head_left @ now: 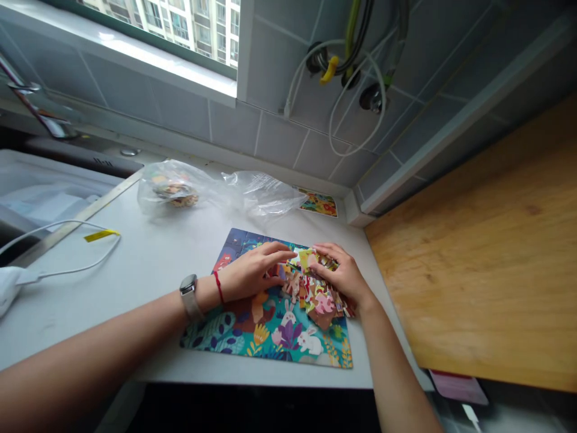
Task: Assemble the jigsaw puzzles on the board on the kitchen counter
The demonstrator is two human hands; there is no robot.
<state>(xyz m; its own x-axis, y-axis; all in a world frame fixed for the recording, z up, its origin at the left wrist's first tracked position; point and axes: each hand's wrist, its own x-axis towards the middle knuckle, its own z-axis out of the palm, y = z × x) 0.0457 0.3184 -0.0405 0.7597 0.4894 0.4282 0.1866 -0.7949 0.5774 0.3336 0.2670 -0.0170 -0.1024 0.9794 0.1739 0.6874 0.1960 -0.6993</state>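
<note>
A heap of loose jigsaw pieces (323, 303) lies on the right part of a colourful puzzle board (283, 349) printed with rabbits and plants. My left hand (256, 269) reaches over the board from the left, its fingers stretched toward the heap and the thumb apart below them. At the heap's upper right, my right hand (343, 273) curls with thumb and fingers around some puzzle pieces. A yellow-green piece (308, 258) shows between the two hands. Exactly how many pieces the right hand grips is hidden.
Behind the board, a clear plastic bag (174, 186) contains more pieces, with crumpled clear plastic (261, 192) beside it. A small picture card (321, 203) lies near the wall. A sink (58, 174) and white cable (85, 269) are left; a wooden panel (478, 246) borders the right.
</note>
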